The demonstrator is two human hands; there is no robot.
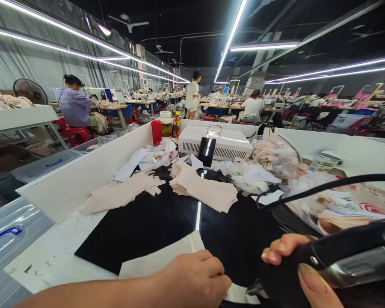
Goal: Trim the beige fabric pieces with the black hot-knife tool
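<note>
My left hand [197,278] is closed, its curled fingers on a pale fabric piece [157,256] lying on the black board [125,239]. The fingertips are hidden beneath the hand. Wrapped around a black corded hand tool [349,252] is my right hand [304,265], at the lower right. The tool's metal tip [256,290] is low, touching or just above the fabric's right end; I cannot tell which. Beyond my hands lie two stacks of beige cut fabric, a left stack [122,194] and a middle stack [202,186].
A white metal box [214,141] stands at the back with a phone [207,152] leaning on it. Bagged fabric [343,205] crowds the right side. The tool's black cord [333,185] arches over it. Low white walls [93,175] edge the table. Other people sit at sewing machines beyond.
</note>
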